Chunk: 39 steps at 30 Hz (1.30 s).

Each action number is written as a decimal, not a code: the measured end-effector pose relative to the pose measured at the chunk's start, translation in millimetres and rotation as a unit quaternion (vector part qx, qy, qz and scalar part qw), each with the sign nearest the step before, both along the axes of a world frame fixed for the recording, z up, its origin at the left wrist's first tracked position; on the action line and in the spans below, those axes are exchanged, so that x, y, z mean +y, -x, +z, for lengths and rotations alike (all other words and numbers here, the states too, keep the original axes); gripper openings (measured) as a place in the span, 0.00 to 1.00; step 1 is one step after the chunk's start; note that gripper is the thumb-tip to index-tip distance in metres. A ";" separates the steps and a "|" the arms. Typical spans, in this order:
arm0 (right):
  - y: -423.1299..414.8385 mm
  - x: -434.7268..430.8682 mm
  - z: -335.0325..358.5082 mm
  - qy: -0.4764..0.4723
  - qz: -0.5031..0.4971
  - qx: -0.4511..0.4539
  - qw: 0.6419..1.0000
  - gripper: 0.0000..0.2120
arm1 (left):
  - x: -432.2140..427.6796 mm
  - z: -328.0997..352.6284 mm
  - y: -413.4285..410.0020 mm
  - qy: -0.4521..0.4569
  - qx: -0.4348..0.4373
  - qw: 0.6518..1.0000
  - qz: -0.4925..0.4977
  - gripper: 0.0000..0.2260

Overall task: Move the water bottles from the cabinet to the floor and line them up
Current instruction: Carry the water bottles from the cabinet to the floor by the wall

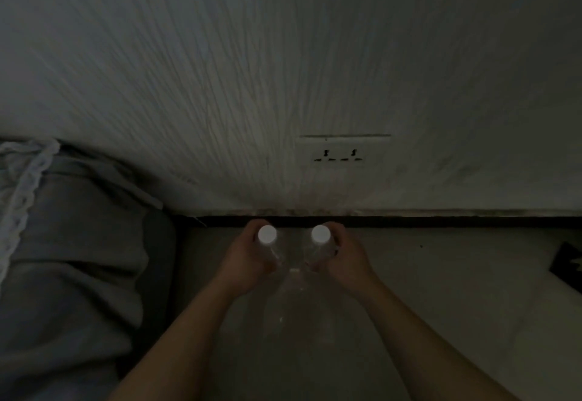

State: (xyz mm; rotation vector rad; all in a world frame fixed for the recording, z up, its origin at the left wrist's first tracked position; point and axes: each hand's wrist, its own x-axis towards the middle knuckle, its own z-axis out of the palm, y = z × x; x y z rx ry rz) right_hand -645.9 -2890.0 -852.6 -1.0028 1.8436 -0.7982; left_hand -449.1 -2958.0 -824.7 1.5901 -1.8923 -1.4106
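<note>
- Left hand (252,259) grasps a clear plastic water bottle with white round cap (267,234); right hand (338,257) grasps its twin (320,233)
- Both upright, close together, low by the wall's dark skirting (441,221); floor contact unclear
- Judged light, thin-walled, slippery; hold at the shoulder

Very dim, grey and almost drained of colour. Brightest on the far wall (220,70), dropping off to murk at the right and the near edge. Only real highlights on the white caps (267,234); clear water bottles (278,257) nearly lost against the dark floor (441,290), just faint glints. Soft, smeary detail, streaked wall texture, shadow beside the bedding (72,259) at left.
</note>
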 end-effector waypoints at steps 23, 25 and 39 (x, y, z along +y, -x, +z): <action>2.9 -15.2 -1.4 0.034 0.016 -0.011 0.999 0.36 | -15.6 -19.6 -1.0 0.018 0.033 0.999 -0.003 0.29; 4.6 -15.8 2.4 0.038 0.021 -0.013 0.999 0.37 | -14.4 -15.7 -0.5 0.020 0.024 0.999 -0.018 0.34; 33.8 -5.0 104.7 0.001 0.174 0.136 0.975 0.40 | -20.7 82.5 4.5 0.031 -0.056 0.996 -0.069 0.36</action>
